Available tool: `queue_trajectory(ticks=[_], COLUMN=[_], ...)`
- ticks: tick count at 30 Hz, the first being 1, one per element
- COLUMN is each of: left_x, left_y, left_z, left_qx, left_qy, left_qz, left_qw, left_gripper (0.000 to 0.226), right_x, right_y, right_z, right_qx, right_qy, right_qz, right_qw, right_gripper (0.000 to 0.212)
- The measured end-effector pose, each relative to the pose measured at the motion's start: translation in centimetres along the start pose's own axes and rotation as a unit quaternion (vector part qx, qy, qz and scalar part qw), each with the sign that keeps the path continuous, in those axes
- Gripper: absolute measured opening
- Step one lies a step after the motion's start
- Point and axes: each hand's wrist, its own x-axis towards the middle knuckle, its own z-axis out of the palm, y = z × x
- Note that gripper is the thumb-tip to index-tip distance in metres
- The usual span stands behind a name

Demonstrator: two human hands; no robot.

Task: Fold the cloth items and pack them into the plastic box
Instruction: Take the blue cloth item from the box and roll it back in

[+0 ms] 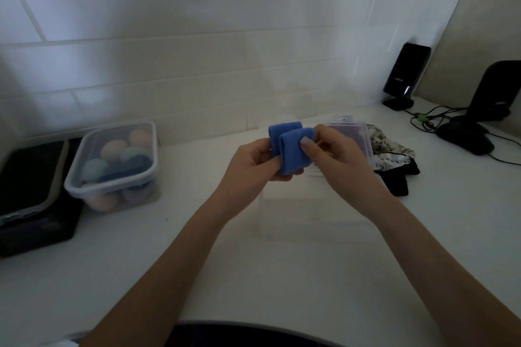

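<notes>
A small blue cloth (pixel 290 144), folded into two thick layers, is held up above the white counter. My left hand (pixel 251 166) grips its lower left side. My right hand (pixel 335 155) pinches its right edge, thumb on the front. Below and behind the hands stands a clear plastic box (pixel 315 205), faint against the counter, with its clear lid (pixel 358 135) lying behind my right hand. A pile of black and white striped cloth (pixel 394 155) lies to the right of the box.
At left a clear lidded container (pixel 112 163) holds several pastel rolled cloths. A black case (pixel 31 191) sits at the far left. Black speakers (pixel 406 76) and cables (pixel 431 118) stand at the back right, against the tiled wall.
</notes>
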Motion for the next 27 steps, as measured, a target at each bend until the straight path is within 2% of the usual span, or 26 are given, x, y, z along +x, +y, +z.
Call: queue_trajectory(ticks=[8,13,17,21,24,27], left_x=[-0.05,0.05,-0.04,0.04,0.25,0.11], left_y=[-0.53,-0.81,-0.88,-0.81,-0.51,-0.62], left_z=[0.22,0.27,0.2,0.2,0.31,0.39], left_qx=[0.085,0.102,0.108,0.112,0.034,0.05], left_qy=[-0.011,-0.01,-0.018,-0.029,0.013,0.072], left_qz=[0.001,0.008,0.015,0.005,-0.048,0.006], left_qw=[0.996,0.995,0.994,0.993,0.998,0.996], left_gripper=[0.019,0.019,0.021,0.023,0.027,0.016], right_x=[-0.28,-0.24,-0.2,-0.18,-0.17,-0.25], right_y=[-0.04,0.03,0.22,0.04,-0.08,0.06], right_z=[-0.06,-0.16,-0.19,-0.34,-0.41,-0.34], right_qx=[-0.004,-0.017,0.024,0.079,0.098,0.079], right_qy=[0.031,0.031,0.047,0.015,0.016,0.005], right_qz=[0.024,0.03,0.052,0.081,0.06,0.046], right_qw=[0.999,0.999,0.997,0.993,0.993,0.996], right_gripper=[0.03,0.03,0.018,0.009,0.005,0.005])
